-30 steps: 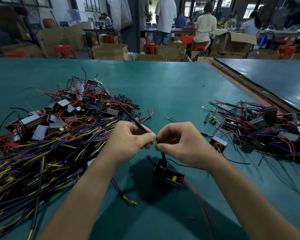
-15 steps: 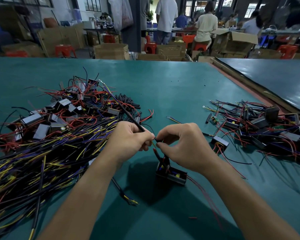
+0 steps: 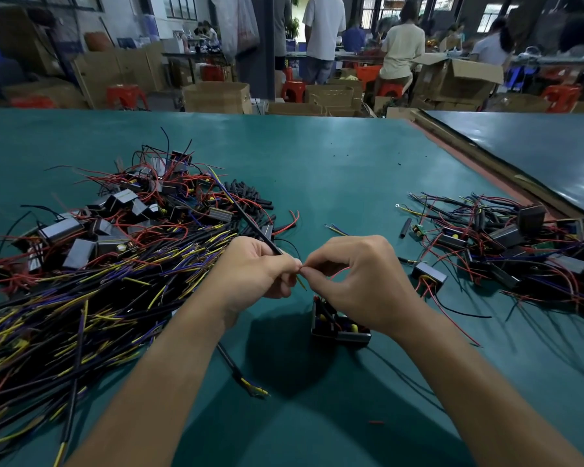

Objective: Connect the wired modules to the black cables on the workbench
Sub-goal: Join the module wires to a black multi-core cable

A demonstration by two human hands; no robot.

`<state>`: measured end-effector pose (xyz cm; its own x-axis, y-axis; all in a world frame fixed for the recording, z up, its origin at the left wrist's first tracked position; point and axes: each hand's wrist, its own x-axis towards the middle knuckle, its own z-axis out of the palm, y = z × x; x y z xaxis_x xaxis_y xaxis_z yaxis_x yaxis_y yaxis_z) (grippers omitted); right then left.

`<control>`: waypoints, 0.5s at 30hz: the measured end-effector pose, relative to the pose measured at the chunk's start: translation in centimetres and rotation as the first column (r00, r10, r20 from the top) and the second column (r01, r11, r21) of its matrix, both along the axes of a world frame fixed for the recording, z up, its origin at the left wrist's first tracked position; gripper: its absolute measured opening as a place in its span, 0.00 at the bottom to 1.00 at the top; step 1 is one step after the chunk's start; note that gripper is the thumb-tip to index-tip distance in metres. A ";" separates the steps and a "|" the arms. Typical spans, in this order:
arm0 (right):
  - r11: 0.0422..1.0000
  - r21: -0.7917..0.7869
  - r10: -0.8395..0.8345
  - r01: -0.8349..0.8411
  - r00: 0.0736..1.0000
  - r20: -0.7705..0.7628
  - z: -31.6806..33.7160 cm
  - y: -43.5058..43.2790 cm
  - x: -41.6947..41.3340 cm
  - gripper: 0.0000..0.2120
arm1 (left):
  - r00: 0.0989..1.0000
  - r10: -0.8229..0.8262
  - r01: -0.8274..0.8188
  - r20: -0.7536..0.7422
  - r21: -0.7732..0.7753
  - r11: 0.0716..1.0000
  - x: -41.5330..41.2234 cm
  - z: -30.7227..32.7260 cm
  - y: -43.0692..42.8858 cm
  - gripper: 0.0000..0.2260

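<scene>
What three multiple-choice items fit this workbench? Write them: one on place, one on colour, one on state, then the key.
1. Where is the module being wired? A) below the right hand B) atop the left pile C) in a cardboard box
2. The workbench surface is: A) red B) teal C) white
3. The left hand: A) lies flat B) grips a black cable C) hangs idle
Key: 1 A, the module sits just under the right hand. 2 B, the bare bench shows teal. 3 B, it curls round the cable; the right hand pinches a yellow wire end.
</scene>
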<state>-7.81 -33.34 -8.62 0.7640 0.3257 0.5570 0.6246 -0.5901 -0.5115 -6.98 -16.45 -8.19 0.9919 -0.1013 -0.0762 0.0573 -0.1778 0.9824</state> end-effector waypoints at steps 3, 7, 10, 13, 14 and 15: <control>0.999 0.028 -0.025 0.025 0.999 -0.023 -0.3 0.2 0.0 0.04 | 1.000 -0.003 0.004 0.011 -0.010 1.000 0.0 -0.1 0.0 0.10; 0.999 0.038 -0.022 0.025 0.995 -0.099 -0.5 0.1 0.1 0.04 | 0.999 0.013 -0.013 0.035 -0.001 1.000 -0.2 -0.1 -0.1 0.08; 1.000 0.017 -0.021 0.023 0.995 -0.095 -0.3 -0.2 0.0 0.02 | 0.999 0.027 -0.027 0.021 -0.014 1.000 -0.3 0.0 -0.2 0.09; 1.000 0.008 -0.011 0.012 0.997 -0.079 -0.3 -0.2 0.0 0.03 | 1.000 0.030 -0.031 -0.008 -0.041 0.999 -0.2 0.2 -0.1 0.09; 1.000 0.010 -0.007 0.008 0.997 -0.071 -0.3 -0.2 0.1 0.03 | 1.000 0.030 -0.030 -0.009 -0.040 0.999 -0.2 0.3 0.0 0.09; 1.000 0.012 -0.005 0.006 0.998 -0.062 -0.3 -0.1 0.1 0.02 | 1.000 0.028 -0.028 -0.010 -0.039 0.999 -0.2 0.3 0.0 0.08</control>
<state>-7.71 -33.48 -8.88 0.7987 0.3148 0.5129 0.5885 -0.5869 -0.5562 -7.19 -16.41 -7.88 0.9937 -0.0763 -0.0820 0.0709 -0.1373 0.9880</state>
